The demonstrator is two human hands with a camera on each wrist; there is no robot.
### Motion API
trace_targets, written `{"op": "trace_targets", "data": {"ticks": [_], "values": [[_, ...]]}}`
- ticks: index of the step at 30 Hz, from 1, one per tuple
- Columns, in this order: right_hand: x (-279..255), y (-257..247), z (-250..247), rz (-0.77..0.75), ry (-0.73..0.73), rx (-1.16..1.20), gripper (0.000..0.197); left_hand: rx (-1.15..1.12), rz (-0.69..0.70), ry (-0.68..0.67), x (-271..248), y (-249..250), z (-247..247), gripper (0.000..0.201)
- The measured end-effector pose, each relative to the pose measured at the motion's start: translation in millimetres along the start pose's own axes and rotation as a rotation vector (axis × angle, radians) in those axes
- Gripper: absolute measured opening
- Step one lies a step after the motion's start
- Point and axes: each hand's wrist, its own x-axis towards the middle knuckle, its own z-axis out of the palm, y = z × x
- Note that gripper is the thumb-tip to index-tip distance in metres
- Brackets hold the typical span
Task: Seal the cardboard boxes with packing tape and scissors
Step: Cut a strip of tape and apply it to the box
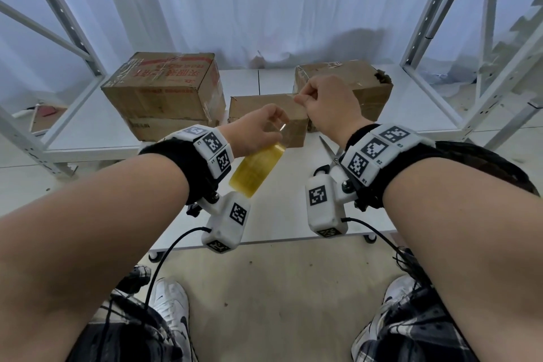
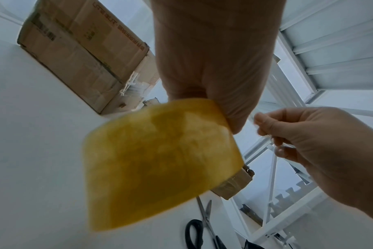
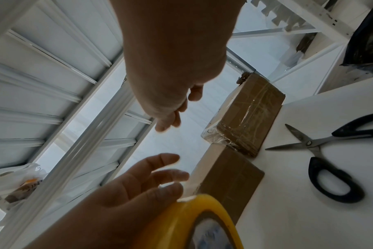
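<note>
My left hand [image 1: 271, 126] holds a yellow roll of packing tape [image 1: 257, 172] up above the white table [image 1: 279, 214]. My right hand [image 1: 305, 99] pinches the free end of the tape between thumb and forefinger, a short way up and to the right of the roll. Both hands hover in front of the small middle cardboard box [image 1: 249, 109]. The roll fills the left wrist view [image 2: 160, 160] and shows at the bottom of the right wrist view [image 3: 198, 219]. Black-handled scissors [image 1: 330, 156] lie open on the table under my right wrist.
A large printed box [image 1: 164, 91] stands at the back left. A taped box with a torn corner [image 1: 361, 82] stands at the back right. White metal shelf frames [image 1: 440, 47] flank the table, with a white curtain behind. My legs and shoes are below the table edge.
</note>
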Motion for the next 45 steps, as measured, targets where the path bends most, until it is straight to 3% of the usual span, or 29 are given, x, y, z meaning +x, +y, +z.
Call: {"op": "trace_targets", "data": {"ticks": [13, 21, 26, 31, 41, 45], "values": [[0, 20, -4, 0.077, 0.031, 0.130, 0.015, -0.102, 0.112, -0.001, -6, -1, -1, 0.035], [-6, 27, 1, 0.074, -0.056, 0.071, 0.006, 0.143, 0.055, -0.061, 0, -4, 1, 0.043], [-12, 40, 9, 0.194, -0.126, 0.112, 0.009, 0.299, 0.012, -0.160, 1, -6, 10, 0.044], [-21, 53, 19, 0.220, -0.210, 0.151, 0.008, 0.290, -0.049, -0.212, 6, -16, 23, 0.047], [-29, 74, 41, 0.332, -0.234, 0.211, 0.004, 0.264, -0.120, -0.278, 18, -17, 25, 0.052], [-29, 74, 39, 0.293, -0.215, 0.226, 0.006, 0.204, -0.120, -0.298, 19, -21, 23, 0.052]]}}
